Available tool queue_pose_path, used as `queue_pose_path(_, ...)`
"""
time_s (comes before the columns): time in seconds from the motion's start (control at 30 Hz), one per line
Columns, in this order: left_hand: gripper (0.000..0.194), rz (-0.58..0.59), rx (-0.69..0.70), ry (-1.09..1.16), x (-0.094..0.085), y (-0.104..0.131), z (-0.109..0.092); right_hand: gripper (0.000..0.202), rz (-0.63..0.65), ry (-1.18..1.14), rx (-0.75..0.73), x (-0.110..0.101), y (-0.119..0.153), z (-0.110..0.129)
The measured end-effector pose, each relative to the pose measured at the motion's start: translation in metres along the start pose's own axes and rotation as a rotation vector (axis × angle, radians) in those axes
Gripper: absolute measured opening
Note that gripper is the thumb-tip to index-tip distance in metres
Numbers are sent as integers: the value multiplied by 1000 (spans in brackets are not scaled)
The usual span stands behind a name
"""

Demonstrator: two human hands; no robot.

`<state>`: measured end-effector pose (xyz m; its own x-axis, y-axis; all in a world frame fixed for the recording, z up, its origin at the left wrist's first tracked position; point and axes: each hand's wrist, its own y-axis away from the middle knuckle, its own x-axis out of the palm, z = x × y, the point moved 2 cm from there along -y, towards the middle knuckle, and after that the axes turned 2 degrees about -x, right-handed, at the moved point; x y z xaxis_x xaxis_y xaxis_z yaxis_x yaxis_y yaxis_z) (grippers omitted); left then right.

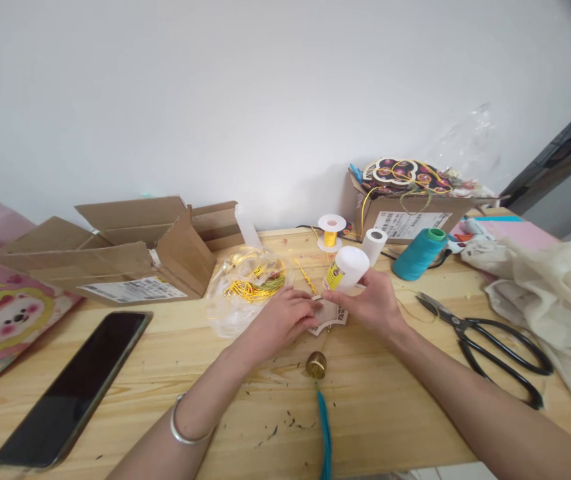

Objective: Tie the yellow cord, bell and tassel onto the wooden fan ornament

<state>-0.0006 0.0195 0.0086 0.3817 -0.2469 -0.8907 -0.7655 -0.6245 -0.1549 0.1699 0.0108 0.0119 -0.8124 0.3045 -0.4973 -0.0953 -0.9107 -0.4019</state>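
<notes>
A white glue bottle (348,269) with a yellow label is tilted in my right hand (376,301), its lower end above a pale scalloped ornament (327,323) with dark patterning. My left hand (285,316) has its fingers together and bent over the ornament's left side, holding it down on the table; they hide part of it. Yellow cord (305,275) runs from the ornament's top. Below it hangs a brass bell (316,365), lying on the wood, with a teal tassel (323,433) trailing towards me.
Left lie a phone (73,390) and an open cardboard box (115,267). A plastic bag of yellow cords (253,290) is beside my left hand. Behind stand a yellow thread spool (331,233) and a full box (405,217). Teal thread (419,255), black-handled scissors (490,340) and cream cloth (555,300) are right.
</notes>
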Motion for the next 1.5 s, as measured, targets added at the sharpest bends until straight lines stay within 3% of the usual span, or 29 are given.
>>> queue_pose_path(1.5,26,-20,-2,40,1,0,2,39,-6,-81,52,2,-1,-1)
